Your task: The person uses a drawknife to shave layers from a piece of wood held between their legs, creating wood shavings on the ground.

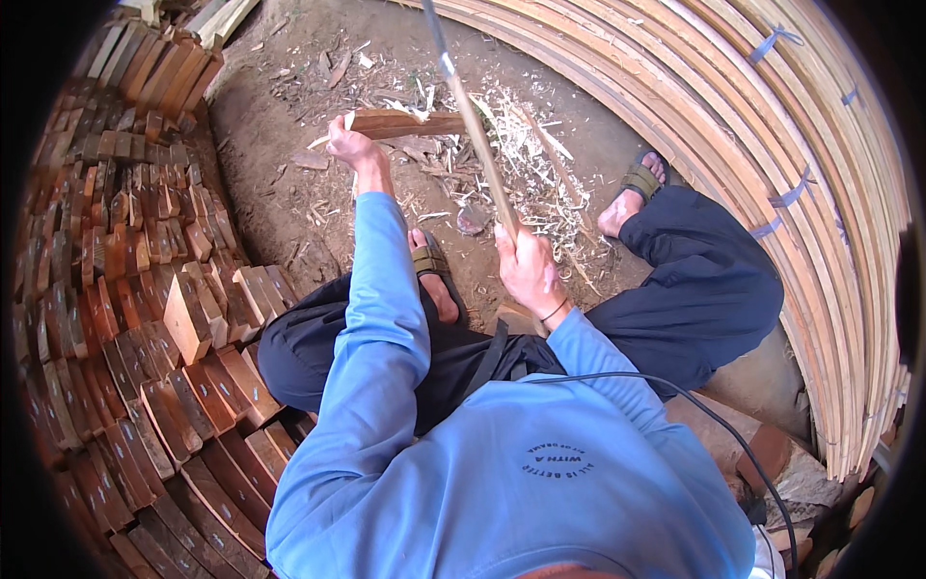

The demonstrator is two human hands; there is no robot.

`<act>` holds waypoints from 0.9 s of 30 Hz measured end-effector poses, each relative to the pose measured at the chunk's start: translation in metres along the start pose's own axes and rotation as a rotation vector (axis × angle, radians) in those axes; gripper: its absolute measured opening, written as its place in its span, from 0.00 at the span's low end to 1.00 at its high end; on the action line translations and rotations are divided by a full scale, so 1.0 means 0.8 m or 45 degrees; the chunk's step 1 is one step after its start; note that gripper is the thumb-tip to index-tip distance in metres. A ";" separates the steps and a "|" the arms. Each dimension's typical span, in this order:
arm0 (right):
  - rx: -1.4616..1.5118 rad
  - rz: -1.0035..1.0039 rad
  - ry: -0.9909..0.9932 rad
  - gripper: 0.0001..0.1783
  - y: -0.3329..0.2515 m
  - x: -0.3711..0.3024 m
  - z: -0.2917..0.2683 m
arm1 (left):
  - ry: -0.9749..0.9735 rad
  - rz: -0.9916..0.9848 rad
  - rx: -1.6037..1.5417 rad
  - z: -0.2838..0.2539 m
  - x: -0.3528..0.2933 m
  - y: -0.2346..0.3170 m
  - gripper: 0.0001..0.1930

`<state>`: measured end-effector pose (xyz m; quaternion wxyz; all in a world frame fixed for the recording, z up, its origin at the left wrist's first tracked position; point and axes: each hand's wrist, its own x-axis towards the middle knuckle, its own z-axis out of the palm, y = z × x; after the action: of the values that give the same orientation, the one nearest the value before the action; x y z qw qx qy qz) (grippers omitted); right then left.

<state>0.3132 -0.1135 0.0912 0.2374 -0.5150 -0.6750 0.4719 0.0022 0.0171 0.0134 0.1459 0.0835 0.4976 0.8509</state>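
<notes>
Wooden block [403,123] shows near the upper middle of the head view, its right end reaching behind the wooden handle [489,166] of a long tool. The left hand's [355,147] grip clasps the block's left end; the right hand's [531,270] grip is wrapped around the handle's lower part. Pale wood shavings [511,125] litter the earth floor [265,111] just beside the block.
</notes>
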 end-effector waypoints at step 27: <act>-0.294 0.179 -0.239 0.23 0.018 0.005 0.008 | 0.015 -0.080 -0.056 -0.016 0.011 -0.004 0.16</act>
<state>0.3136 -0.1123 0.0751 0.0789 -0.5385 -0.7063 0.4528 -0.0093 0.0106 0.0043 0.1715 0.0596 0.4821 0.8571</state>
